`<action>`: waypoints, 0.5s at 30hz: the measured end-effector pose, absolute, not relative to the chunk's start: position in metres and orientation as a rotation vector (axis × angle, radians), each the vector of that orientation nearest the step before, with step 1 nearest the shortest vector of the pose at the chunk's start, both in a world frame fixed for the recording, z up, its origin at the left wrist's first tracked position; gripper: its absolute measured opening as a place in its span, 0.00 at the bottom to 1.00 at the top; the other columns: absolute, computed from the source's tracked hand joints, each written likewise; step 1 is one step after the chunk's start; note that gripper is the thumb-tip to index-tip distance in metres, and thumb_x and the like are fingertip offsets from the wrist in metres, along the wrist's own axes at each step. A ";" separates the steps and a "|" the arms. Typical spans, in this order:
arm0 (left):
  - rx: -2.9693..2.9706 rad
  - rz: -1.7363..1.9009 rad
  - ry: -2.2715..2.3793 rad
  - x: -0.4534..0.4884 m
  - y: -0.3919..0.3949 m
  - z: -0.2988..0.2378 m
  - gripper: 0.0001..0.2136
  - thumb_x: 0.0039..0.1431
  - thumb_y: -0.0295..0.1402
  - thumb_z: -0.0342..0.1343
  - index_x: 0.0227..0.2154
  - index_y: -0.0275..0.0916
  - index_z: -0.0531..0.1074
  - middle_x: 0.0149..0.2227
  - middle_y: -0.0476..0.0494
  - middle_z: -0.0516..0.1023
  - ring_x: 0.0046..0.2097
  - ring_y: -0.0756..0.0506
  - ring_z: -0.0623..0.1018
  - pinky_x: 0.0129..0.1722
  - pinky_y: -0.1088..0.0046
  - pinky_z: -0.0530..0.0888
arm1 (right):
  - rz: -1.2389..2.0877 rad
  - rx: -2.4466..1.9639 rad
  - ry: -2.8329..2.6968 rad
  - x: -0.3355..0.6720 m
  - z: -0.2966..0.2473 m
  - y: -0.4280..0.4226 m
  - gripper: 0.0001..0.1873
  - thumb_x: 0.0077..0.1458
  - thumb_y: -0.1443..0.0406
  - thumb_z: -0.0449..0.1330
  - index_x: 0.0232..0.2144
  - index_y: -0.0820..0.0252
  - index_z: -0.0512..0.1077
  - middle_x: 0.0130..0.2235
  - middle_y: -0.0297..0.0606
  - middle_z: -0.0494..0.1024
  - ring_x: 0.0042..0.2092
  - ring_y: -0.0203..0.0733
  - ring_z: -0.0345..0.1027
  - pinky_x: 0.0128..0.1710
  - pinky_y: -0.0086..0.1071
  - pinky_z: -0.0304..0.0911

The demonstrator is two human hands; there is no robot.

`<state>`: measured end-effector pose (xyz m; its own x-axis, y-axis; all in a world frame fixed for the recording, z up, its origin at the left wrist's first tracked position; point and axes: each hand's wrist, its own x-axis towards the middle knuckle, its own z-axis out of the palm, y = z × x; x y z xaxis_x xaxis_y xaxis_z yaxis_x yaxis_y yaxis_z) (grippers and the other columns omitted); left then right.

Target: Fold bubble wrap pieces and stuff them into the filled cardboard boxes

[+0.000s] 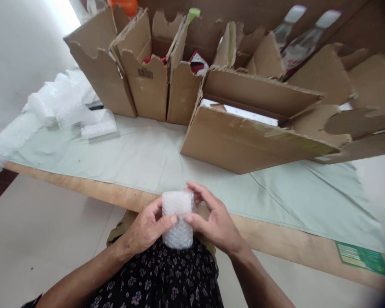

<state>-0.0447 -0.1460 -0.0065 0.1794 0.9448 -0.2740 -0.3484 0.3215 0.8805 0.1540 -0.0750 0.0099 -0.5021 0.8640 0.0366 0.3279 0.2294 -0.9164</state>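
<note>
A small bundle of bubble wrap [178, 231] is held over the lap, just in front of the table edge. What lies inside the wrap, if anything, cannot be made out. My left hand [147, 226] grips its left side, thumb on the front face. On the other side my right hand [213, 218] holds it with the thumb pressed to the front and the index finger near the top edge. Some fingertips are hidden behind the bundle.
Cardboard boxes [240, 141] stand in a row along the back of the cloth-covered table [141, 158]. Loose bubble wrap [57, 100] is heaped at the left. Bottles with white caps [303, 42] stand behind the boxes. A green printed card [362, 259] lies at the right front edge.
</note>
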 end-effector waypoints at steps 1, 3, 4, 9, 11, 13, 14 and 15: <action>0.758 1.049 0.945 -0.042 -0.147 -0.009 0.22 0.64 0.46 0.65 0.56 0.40 0.75 0.52 0.37 0.83 0.50 0.40 0.83 0.50 0.65 0.80 | 1.299 -1.107 -1.923 0.152 0.011 -0.075 0.20 0.60 0.54 0.66 0.51 0.56 0.75 0.44 0.39 0.81 0.42 0.42 0.74 0.44 0.35 0.72; 0.740 1.082 0.880 -0.037 -0.148 -0.016 0.25 0.62 0.47 0.66 0.58 0.42 0.73 0.54 0.37 0.82 0.52 0.39 0.82 0.52 0.64 0.79 | 1.305 -1.163 -1.816 0.149 0.011 -0.076 0.11 0.59 0.58 0.65 0.42 0.56 0.76 0.36 0.34 0.80 0.37 0.39 0.72 0.40 0.32 0.70; 0.746 1.094 0.859 -0.035 -0.149 -0.020 0.27 0.61 0.46 0.67 0.59 0.43 0.72 0.56 0.37 0.81 0.53 0.38 0.82 0.53 0.62 0.79 | 1.296 -1.185 -1.760 0.149 0.010 -0.077 0.09 0.60 0.58 0.64 0.39 0.56 0.75 0.34 0.33 0.78 0.36 0.38 0.70 0.38 0.31 0.69; 1.026 0.899 1.109 -0.034 -0.144 -0.019 0.20 0.66 0.36 0.58 0.60 0.44 0.72 0.53 0.41 0.82 0.49 0.41 0.82 0.52 0.65 0.78 | 1.432 -1.173 -1.749 0.168 0.010 -0.073 0.20 0.55 0.60 0.67 0.50 0.55 0.74 0.44 0.38 0.80 0.45 0.42 0.75 0.46 0.34 0.71; 1.177 0.782 1.204 -0.037 -0.138 -0.009 0.20 0.65 0.31 0.55 0.59 0.43 0.74 0.52 0.43 0.82 0.48 0.42 0.81 0.51 0.67 0.78 | 1.509 -1.150 -1.783 0.179 0.014 -0.068 0.34 0.53 0.59 0.70 0.61 0.55 0.69 0.51 0.40 0.80 0.51 0.44 0.75 0.53 0.38 0.70; 1.282 0.649 1.224 -0.039 -0.131 0.003 0.22 0.63 0.28 0.53 0.59 0.43 0.75 0.52 0.44 0.83 0.48 0.43 0.81 0.51 0.68 0.78 | 1.567 -1.133 -1.870 0.188 0.022 -0.064 0.31 0.56 0.59 0.69 0.61 0.55 0.70 0.49 0.40 0.81 0.48 0.43 0.75 0.51 0.37 0.70; 1.323 0.585 1.206 -0.041 -0.128 0.008 0.22 0.63 0.28 0.53 0.59 0.43 0.75 0.52 0.44 0.83 0.49 0.43 0.81 0.51 0.69 0.77 | 1.571 -1.133 -1.938 0.192 0.027 -0.063 0.24 0.58 0.60 0.67 0.57 0.55 0.74 0.46 0.38 0.82 0.46 0.42 0.75 0.48 0.35 0.71; 1.366 0.534 1.165 -0.043 -0.125 0.014 0.23 0.63 0.28 0.53 0.60 0.45 0.75 0.53 0.45 0.82 0.49 0.43 0.81 0.51 0.69 0.77 | 1.549 -1.131 -2.017 0.197 0.035 -0.062 0.17 0.60 0.61 0.65 0.51 0.55 0.76 0.43 0.37 0.82 0.43 0.41 0.75 0.45 0.34 0.71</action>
<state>-0.0428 -0.1251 0.0139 0.3925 0.8609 -0.3236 0.3162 0.2041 0.9265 0.1967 -0.0622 0.0348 -0.6166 0.7655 -0.1838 0.3750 0.0803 -0.9236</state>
